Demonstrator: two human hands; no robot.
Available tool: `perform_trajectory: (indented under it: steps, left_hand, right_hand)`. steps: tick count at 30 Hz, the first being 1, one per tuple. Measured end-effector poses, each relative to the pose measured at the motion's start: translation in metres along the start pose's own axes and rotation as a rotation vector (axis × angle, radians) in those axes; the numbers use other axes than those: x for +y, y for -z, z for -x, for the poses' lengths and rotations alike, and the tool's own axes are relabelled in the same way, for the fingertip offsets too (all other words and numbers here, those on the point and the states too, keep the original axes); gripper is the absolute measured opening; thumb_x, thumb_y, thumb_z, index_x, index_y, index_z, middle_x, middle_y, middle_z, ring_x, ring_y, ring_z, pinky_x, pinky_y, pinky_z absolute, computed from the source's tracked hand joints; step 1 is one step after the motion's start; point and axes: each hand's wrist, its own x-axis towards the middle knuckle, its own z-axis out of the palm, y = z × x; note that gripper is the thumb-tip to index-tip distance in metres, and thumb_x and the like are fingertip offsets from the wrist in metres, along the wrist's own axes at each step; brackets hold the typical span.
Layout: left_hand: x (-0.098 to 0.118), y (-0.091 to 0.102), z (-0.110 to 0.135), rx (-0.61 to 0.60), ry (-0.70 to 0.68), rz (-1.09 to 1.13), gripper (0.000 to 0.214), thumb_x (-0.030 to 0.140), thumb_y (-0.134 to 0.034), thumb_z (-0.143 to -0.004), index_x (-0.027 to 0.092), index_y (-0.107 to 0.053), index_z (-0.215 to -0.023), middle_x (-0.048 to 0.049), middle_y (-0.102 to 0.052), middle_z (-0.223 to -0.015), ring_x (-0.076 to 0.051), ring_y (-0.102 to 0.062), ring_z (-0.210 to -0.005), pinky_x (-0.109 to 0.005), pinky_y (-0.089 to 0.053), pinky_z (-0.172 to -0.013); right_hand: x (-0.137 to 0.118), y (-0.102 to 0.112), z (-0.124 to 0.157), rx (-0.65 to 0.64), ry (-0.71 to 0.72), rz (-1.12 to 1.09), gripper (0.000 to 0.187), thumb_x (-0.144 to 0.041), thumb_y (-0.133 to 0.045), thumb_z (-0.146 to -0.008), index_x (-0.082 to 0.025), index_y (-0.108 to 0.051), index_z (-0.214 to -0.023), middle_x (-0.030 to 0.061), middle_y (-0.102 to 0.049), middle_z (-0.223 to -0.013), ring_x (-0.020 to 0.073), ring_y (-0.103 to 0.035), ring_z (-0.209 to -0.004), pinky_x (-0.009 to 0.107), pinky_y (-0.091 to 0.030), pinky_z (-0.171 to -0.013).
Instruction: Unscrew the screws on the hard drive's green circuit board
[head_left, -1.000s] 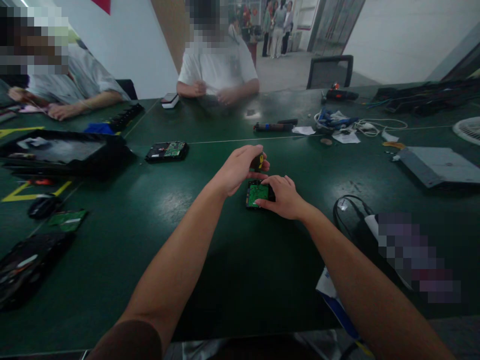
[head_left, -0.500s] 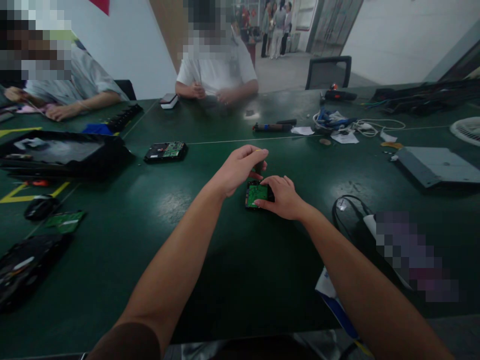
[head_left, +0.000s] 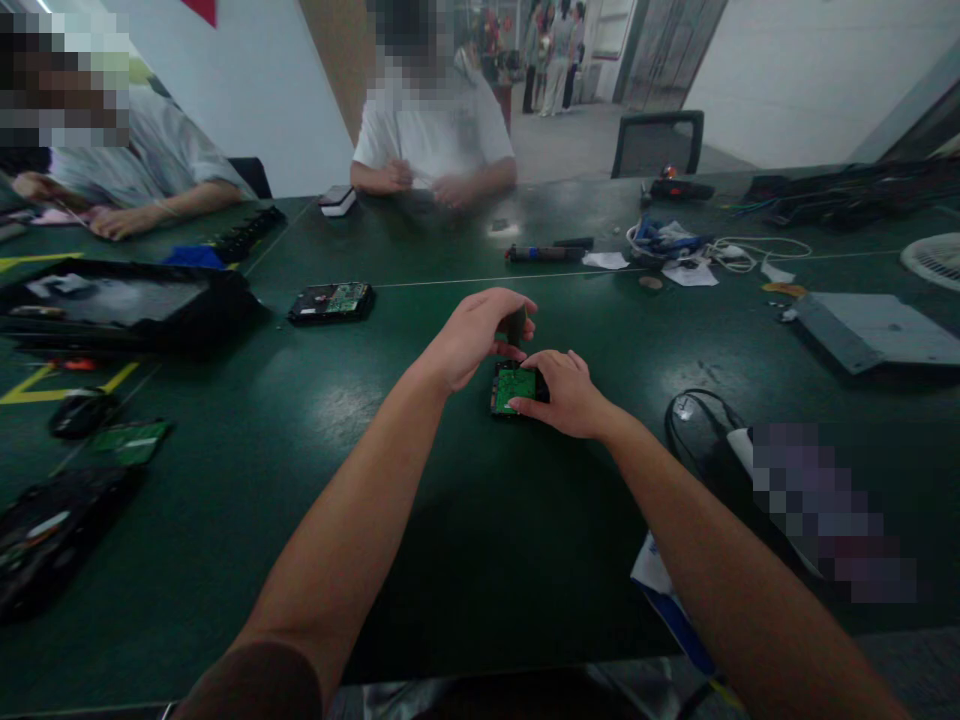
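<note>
A small black drive with a green circuit board (head_left: 514,388) lies on the dark green table (head_left: 465,520) in front of me. My left hand (head_left: 480,335) is curled round a dark tool handle (head_left: 516,325) that stands upright over the board's far edge. My right hand (head_left: 566,392) rests on the drive's right side, fingers pressed against it and holding it down. The tool's tip is hidden behind my fingers.
Another opened drive (head_left: 332,301) lies to the far left, a black tray (head_left: 120,305) beyond it. Cables and paper scraps (head_left: 690,250) and a grey panel (head_left: 874,335) sit to the right. A black cable (head_left: 697,420) lies near my right arm. Two people sit across the table.
My left hand turned slightly on the tool handle, and the yellow mark seen on it a second ago is now hidden. My right hand and the drive stayed still.
</note>
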Motion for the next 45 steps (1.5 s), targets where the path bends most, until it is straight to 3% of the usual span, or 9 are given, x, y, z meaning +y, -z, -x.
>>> perform_trajectory:
  steps: [5,15,24,31,38,45]
  left_hand:
    - [-0.0014,-0.0021,-0.0009,-0.007,0.007,0.029,0.025,0.040,-0.058,-0.094,0.016,-0.067,-0.093,-0.0087,-0.068,-0.089,-0.022,-0.068,-0.089,-0.032,-0.060,-0.068]
    - [0.0033,-0.0013,0.0026,-0.017,-0.061,-0.202,0.030,0.045,-0.065,-0.094,0.017,-0.074,-0.089,-0.0087,-0.070,-0.100,-0.018,-0.064,-0.091,-0.023,-0.054,-0.065]
    - [0.0028,-0.0026,0.0036,-0.060,0.021,-0.019,0.019,0.038,-0.065,-0.093,0.019,-0.061,-0.097,-0.0067,-0.071,-0.089,-0.021,-0.069,-0.088,-0.028,-0.056,-0.066]
    - [0.0020,-0.0001,0.0010,-0.031,-0.073,-0.135,0.021,0.035,-0.062,-0.090,0.017,-0.071,-0.086,-0.0081,-0.066,-0.098,-0.019,-0.064,-0.093,-0.024,-0.054,-0.063]
    - [0.0029,-0.0009,0.0027,-0.047,0.029,0.028,0.020,0.036,-0.062,-0.090,0.017,-0.065,-0.095,-0.0078,-0.069,-0.086,-0.022,-0.067,-0.084,-0.031,-0.058,-0.063]
    - [0.0034,-0.0006,0.0018,-0.017,-0.048,-0.073,0.020,0.033,-0.062,-0.086,0.016,-0.070,-0.082,-0.0093,-0.067,-0.095,-0.021,-0.065,-0.092,-0.028,-0.058,-0.064]
  right_hand:
    - [-0.0016,0.0010,0.0001,0.003,-0.005,-0.011,0.058,-0.063,-0.069,-0.089,-0.024,-0.056,-0.130,0.0135,-0.062,-0.137,0.0380,-0.055,-0.134,0.067,-0.025,-0.123]
    - [-0.0013,0.0016,0.0006,0.002,0.006,-0.005,0.057,-0.065,-0.066,-0.092,-0.023,-0.055,-0.129,0.0140,-0.062,-0.137,0.0363,-0.055,-0.134,0.067,-0.025,-0.123]
    - [-0.0018,0.0023,0.0008,0.000,0.020,0.005,0.058,-0.064,-0.065,-0.093,-0.022,-0.055,-0.130,0.0150,-0.062,-0.138,0.0367,-0.055,-0.134,0.068,-0.025,-0.122]
    - [0.0014,-0.0005,-0.0001,0.003,0.014,0.007,0.058,-0.065,-0.065,-0.091,-0.023,-0.055,-0.129,0.0144,-0.062,-0.139,0.0363,-0.055,-0.135,0.068,-0.024,-0.123]
    - [0.0008,0.0005,-0.0005,-0.002,0.013,0.017,0.060,-0.065,-0.066,-0.091,-0.021,-0.056,-0.130,0.0151,-0.062,-0.137,0.0371,-0.056,-0.132,0.068,-0.025,-0.123]
    - [-0.0002,0.0012,0.0005,-0.006,0.005,-0.007,0.058,-0.064,-0.066,-0.091,-0.023,-0.056,-0.130,0.0143,-0.062,-0.139,0.0367,-0.054,-0.135,0.067,-0.023,-0.123]
